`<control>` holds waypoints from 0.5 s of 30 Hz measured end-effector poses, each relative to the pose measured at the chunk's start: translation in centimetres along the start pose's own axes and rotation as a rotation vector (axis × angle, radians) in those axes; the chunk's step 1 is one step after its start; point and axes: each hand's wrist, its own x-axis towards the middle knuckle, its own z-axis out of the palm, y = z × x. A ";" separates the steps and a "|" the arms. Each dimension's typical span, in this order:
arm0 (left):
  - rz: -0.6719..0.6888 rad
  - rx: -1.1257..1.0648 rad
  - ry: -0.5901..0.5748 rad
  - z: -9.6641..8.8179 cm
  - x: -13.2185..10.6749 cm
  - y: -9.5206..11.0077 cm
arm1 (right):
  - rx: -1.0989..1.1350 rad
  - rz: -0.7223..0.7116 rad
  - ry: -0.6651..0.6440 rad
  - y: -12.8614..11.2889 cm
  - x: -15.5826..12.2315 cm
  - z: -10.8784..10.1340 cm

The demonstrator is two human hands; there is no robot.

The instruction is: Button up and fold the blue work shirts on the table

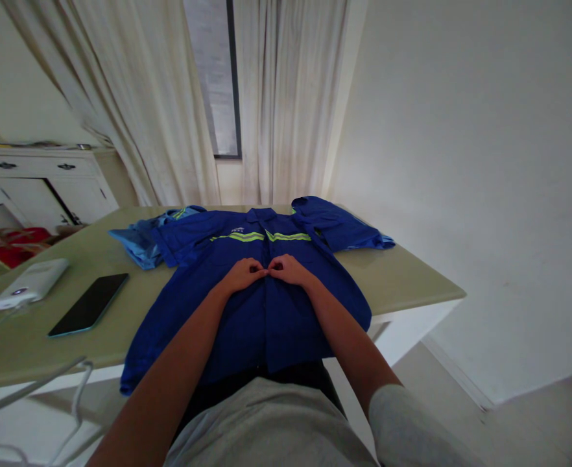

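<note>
A dark blue work shirt (298, 324) lies spread front side up on the table, its collar at the far end and its hem hanging over the near edge. Yellow-green reflective stripes cross its chest. My left hand (244, 274) and my right hand (286, 268) meet at the shirt's front opening, just below the stripes. Each one pinches an edge of the placket between thumb and fingers, fingertips touching. Any button between them is too small to make out.
Folded light blue clothing (137, 243) lies by the left sleeve, with more blue clothing (349, 227) at the far right. A phone (90, 303), a white device (30, 283) with a cable, and a grey cable (79, 389) are on the left. A wall (461, 162) borders the right side.
</note>
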 end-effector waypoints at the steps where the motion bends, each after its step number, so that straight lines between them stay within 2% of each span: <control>1: 0.000 -0.007 -0.001 0.0 0.0 -0.1 | -0.003 -0.002 -0.003 -0.1 0.0 0.0; 15: -0.014 0.012 0.002 0.6 0.4 -0.7 | 0.010 -0.008 0.004 -0.3 -0.1 0.1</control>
